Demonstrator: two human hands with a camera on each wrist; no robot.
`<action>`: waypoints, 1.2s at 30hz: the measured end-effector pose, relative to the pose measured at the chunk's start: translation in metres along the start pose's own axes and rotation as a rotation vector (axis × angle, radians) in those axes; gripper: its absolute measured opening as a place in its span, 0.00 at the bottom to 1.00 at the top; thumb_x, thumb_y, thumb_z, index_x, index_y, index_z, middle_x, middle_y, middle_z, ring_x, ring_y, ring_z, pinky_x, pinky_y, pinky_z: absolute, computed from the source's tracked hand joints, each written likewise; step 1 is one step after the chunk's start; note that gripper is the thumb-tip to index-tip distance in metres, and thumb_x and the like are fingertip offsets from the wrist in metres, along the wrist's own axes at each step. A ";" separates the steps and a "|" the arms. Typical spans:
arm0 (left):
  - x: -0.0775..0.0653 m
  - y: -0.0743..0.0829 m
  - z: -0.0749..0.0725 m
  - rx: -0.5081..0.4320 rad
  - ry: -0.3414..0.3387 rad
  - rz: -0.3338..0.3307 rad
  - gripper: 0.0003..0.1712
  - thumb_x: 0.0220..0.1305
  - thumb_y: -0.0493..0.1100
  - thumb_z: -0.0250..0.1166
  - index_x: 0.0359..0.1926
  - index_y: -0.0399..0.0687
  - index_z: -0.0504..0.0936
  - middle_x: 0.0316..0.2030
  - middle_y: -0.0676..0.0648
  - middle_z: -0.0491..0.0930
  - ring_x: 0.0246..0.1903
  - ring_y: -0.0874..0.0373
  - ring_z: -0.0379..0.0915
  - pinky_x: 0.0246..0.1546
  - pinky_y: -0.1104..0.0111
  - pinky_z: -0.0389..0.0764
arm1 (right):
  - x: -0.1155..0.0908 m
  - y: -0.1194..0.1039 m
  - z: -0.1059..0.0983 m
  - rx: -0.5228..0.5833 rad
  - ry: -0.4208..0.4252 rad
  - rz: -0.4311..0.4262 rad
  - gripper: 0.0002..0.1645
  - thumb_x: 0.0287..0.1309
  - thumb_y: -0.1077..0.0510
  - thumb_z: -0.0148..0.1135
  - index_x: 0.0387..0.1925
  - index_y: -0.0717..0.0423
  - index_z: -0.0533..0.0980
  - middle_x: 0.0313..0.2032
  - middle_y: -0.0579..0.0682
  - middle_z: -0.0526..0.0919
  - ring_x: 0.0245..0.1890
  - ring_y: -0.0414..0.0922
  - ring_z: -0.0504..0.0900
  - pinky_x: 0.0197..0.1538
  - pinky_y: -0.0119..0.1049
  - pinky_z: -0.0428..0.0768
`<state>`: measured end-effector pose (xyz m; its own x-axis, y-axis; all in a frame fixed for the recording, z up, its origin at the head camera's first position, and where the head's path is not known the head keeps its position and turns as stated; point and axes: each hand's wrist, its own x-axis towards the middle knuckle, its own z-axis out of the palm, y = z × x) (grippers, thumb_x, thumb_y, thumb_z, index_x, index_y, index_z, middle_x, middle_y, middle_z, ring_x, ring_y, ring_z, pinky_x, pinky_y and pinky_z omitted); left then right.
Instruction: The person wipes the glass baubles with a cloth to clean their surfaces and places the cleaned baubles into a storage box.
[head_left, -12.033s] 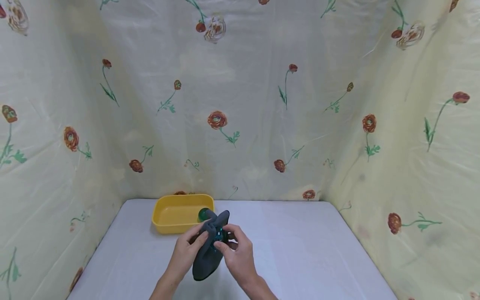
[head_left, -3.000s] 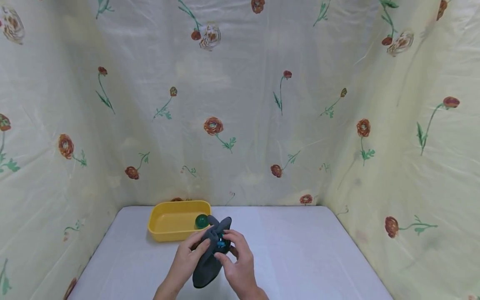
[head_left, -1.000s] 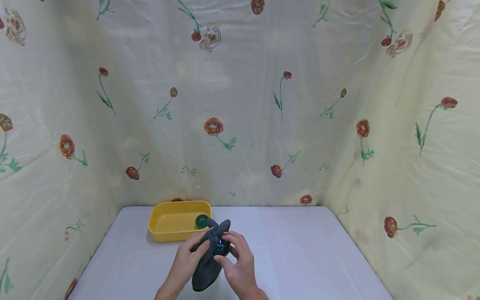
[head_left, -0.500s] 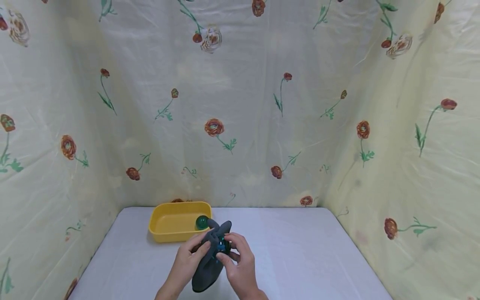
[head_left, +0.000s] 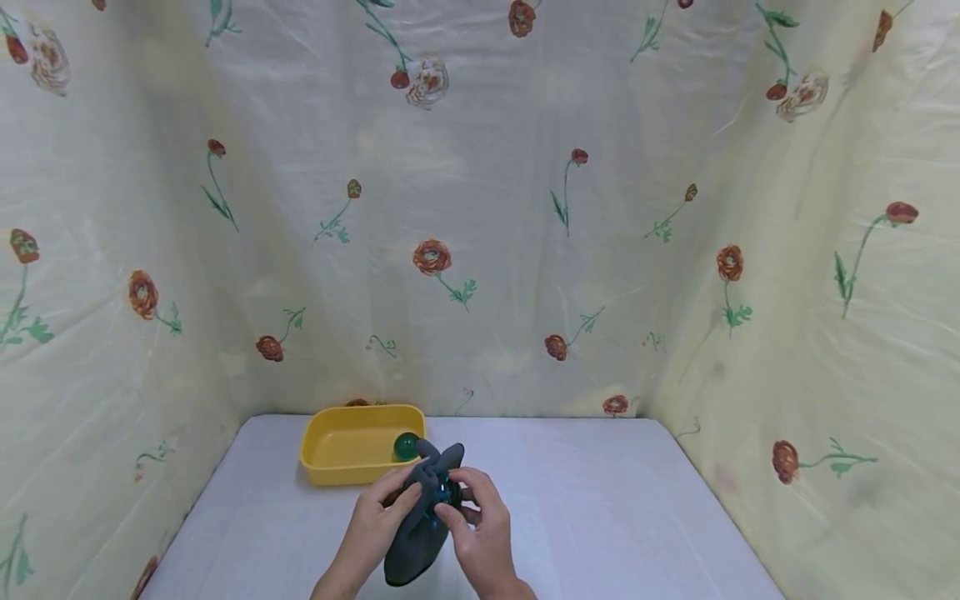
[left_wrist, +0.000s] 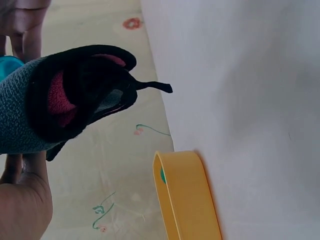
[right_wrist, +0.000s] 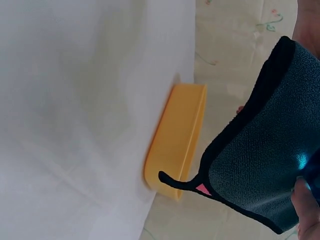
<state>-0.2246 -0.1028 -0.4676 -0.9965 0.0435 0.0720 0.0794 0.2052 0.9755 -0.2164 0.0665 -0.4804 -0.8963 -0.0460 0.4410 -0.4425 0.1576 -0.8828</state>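
Note:
In the head view my left hand grips a bunched grey cloth with dark trim. My right hand pinches a shiny dark blue-green ball, which sits against the cloth between thumb and fingers. Both hands are close together above the table. From the left wrist, the cloth shows pink lining, black edging and a hanging loop; a bit of the teal ball appears at the border. The right wrist view shows the cloth spread beside the right thumb. Fingers behind the cloth are hidden.
A yellow tray stands at the table's back left, beyond the hands. Inside its right end lies a green ball, partly covered by the tray's front wall. Flower-patterned curtain surrounds the white table at the back and sides.
Both hands keep nearly the same place with the cloth and ball. The right fingers shift slightly on the ball, and its shine differs between frames. The head view has tilted a little.

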 end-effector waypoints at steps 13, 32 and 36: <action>0.002 0.005 -0.001 0.002 -0.006 0.000 0.30 0.67 0.63 0.60 0.65 0.57 0.77 0.60 0.45 0.78 0.52 0.54 0.74 0.56 0.55 0.81 | 0.005 -0.003 0.000 -0.006 0.026 -0.054 0.19 0.61 0.57 0.67 0.54 0.50 0.76 0.52 0.48 0.80 0.36 0.39 0.83 0.40 0.28 0.86; 0.000 0.006 0.001 -0.016 -0.016 0.005 0.31 0.67 0.62 0.60 0.65 0.55 0.77 0.61 0.44 0.78 0.55 0.53 0.75 0.58 0.52 0.80 | 0.005 -0.001 0.001 -0.009 0.047 -0.012 0.16 0.64 0.55 0.64 0.53 0.50 0.76 0.51 0.49 0.81 0.29 0.36 0.82 0.33 0.29 0.86; -0.001 0.007 0.001 -0.027 -0.027 -0.007 0.32 0.66 0.64 0.60 0.66 0.55 0.76 0.62 0.44 0.77 0.56 0.52 0.74 0.60 0.51 0.79 | 0.003 -0.001 0.001 -0.011 0.050 0.000 0.15 0.65 0.57 0.63 0.52 0.49 0.76 0.51 0.50 0.81 0.27 0.36 0.81 0.32 0.29 0.86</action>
<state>-0.2227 -0.1003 -0.4613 -0.9959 0.0686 0.0593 0.0708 0.1790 0.9813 -0.2188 0.0652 -0.4778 -0.8936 0.0029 0.4488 -0.4420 0.1681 -0.8811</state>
